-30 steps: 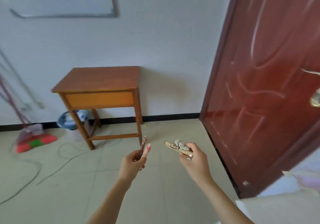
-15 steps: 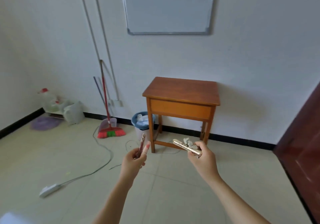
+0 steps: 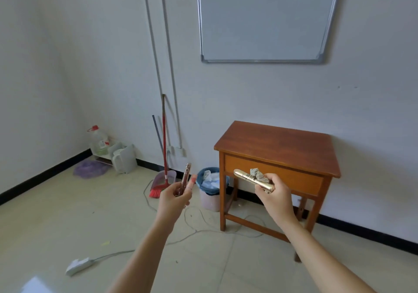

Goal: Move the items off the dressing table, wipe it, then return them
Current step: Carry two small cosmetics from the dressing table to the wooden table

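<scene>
My left hand (image 3: 175, 199) grips a slim reddish tube (image 3: 185, 178) upright; my right hand (image 3: 274, 194) clasps a gold tube (image 3: 253, 180) and grey cloth (image 3: 257, 173), near the dressing table (image 3: 278, 144).

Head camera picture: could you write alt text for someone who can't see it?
A left hand holds a slim reddish tube and a right hand a gold tube with a grey cloth, before a wooden table by a white wall; a bin and broom stand left.

Table (image 3: 278, 141) sits against the back wall, under the whiteboard (image 3: 262, 19). Bin (image 3: 210, 186) just left of it, broom (image 3: 164, 157) further left
</scene>
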A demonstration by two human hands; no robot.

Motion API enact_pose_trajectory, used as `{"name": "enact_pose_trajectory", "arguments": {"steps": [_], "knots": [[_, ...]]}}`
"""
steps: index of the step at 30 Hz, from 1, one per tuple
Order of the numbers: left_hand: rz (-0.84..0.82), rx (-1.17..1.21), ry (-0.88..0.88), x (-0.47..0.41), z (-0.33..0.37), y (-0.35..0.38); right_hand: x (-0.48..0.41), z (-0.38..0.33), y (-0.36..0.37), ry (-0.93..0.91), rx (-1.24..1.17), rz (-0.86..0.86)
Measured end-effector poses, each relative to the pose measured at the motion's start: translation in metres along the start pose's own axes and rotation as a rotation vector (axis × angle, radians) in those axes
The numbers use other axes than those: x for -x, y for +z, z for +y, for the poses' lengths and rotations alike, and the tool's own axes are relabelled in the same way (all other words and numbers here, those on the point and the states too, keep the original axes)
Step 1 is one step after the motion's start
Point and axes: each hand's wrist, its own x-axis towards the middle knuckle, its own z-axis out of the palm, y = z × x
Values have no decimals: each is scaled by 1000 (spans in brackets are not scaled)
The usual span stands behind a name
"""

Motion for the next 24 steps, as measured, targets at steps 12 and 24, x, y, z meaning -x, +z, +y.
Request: {"name": "enact_pose_trajectory", "arguments": {"steps": [12,24], "knots": [[-66,-9,-43,-140,-3,103,-164,58,18,23,41,-1],[-134,18,-75,-331,-46,166,-313,118,77,115,128,43]]}}
